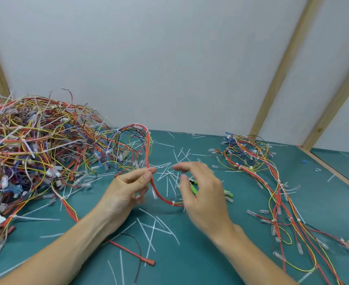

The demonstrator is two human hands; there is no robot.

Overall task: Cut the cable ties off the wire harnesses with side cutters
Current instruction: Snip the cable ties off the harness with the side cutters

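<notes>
- A red-sleeved wire harness [148, 153] is pinched between thumb and forefinger of the left hand [128, 188], apparently so that the looped bundle is lifted clear of the green mat [210, 262] and its next tie can be reached.
- A white cable tie [173, 202] is seen on the lower run of that harness, close beside the right hand [200, 194].
- The right hand is held above the mat with fingers spread and relaxed, grasping nothing; it is blurred, so the finer finger positions cannot be told.
- The green-handled side cutters [194, 189] lie on the mat directly beneath the right hand, partly hidden by it; the hand is judged to be placed there either to take them up or after laying them down.
- A large tangled pile of harnesses [31, 145] is heaped at the left, seemingly awaiting work.
- A smaller harness group [258, 171] is laid out well apart at the right, probably kept separate as sorted stock.
- Cut tie offcuts [155, 229] are scattered loose over the mat.
- No bin, tray or other container is visible.
</notes>
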